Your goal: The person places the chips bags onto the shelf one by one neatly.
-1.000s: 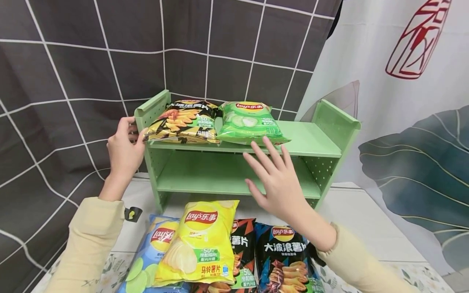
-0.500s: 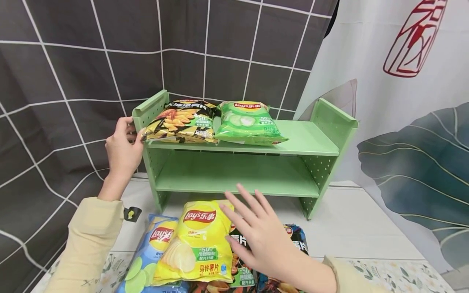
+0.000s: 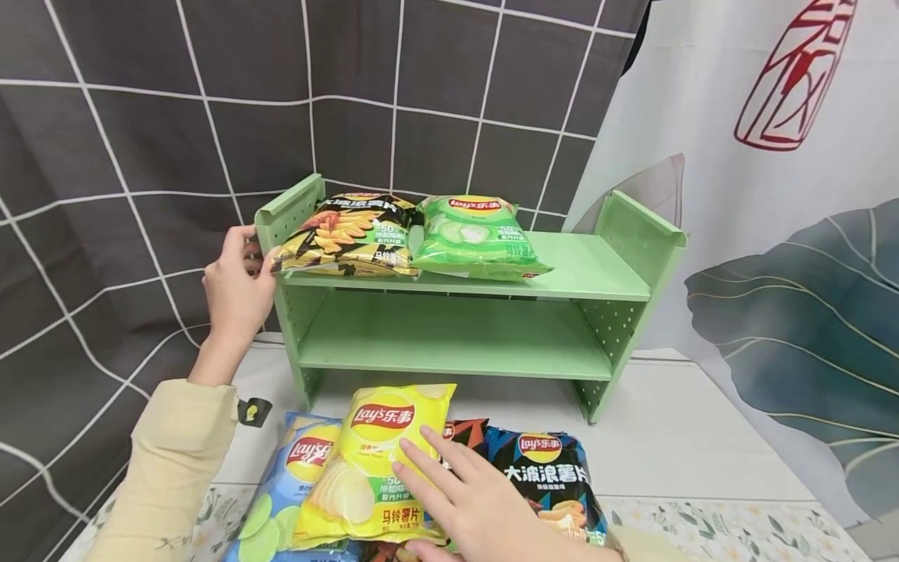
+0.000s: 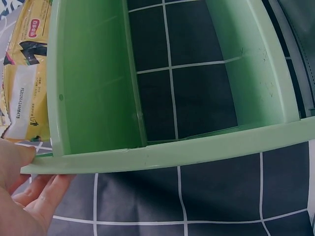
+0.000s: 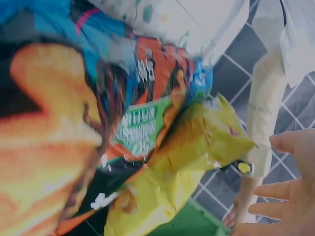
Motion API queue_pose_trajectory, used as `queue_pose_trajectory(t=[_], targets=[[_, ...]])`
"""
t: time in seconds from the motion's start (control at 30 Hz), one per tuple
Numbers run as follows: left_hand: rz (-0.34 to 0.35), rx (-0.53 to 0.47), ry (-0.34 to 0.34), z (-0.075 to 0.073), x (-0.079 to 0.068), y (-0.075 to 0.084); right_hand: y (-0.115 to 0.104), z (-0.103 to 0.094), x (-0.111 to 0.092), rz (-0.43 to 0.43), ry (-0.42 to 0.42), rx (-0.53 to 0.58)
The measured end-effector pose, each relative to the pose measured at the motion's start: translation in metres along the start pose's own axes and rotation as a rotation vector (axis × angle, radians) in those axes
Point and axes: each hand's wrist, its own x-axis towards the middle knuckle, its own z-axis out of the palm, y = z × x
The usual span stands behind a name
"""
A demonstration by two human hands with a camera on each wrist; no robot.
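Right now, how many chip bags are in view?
6. Top shelf: black-and-gold bag, green bag. Table in front: blue bag, yellow bag partly over it, partly covered red-and-black bag, black-and-blue bag. Others may be hidden underneath.

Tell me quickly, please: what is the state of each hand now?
Left hand: closed, holding the green shelf by its side.
Right hand: open, holding nothing, near the yellow chip bag.

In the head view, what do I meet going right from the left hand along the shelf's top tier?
Left hand, shiny black-and-gold plastic chip bag, bright green plastic chip bag, bare stretch of pale green shelf board, upright pale green end panel.
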Motion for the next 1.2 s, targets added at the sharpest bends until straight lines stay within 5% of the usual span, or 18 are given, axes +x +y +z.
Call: queue_pose_trajectory(t=[0.27, 0.73, 1.2], targets=[[-0.001, -0.006, 0.002, 0.001, 0.0, 0.0, -0.007, 0.013, -0.003, -0.023, -0.073, -0.041], [0.001, -0.006, -0.002, 0.001, 0.0, -0.001, -0.001, 0.02, 0.014, -0.187, -0.376, -0.111], [-0.012, -0.005, -0.011, 0.0, 0.001, -0.001, 0.01, 0.007, 0.01, -0.186, -0.364, -0.099]])
